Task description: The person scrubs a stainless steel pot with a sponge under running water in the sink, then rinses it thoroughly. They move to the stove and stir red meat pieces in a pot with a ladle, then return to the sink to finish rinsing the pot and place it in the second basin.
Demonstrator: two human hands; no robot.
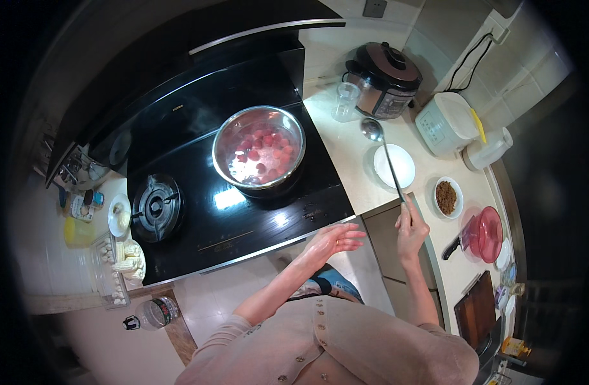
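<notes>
My right hand [412, 228] grips the handle of a long metal ladle [372, 129], whose bowl is raised above the counter beside a white bowl [395, 166]. My left hand [335, 240] is held out at the stove's front edge, palm inward, fingers extended, holding nothing. On the black glass gas stove [198, 207] stands a shiny steel pot [217, 154] with round red pieces in liquid. To the right of the white bowl sits a small white bowl [460, 199] of brown granules.
An electric pressure cooker [388, 82] and a clear plastic cup [346, 101] stand behind the ladle. A knife [451, 248], a red bowl [489, 236] and a wooden cutting board [474, 310] lie along the right counter. Plated corn [128, 260] sits left of the bare burner [156, 207].
</notes>
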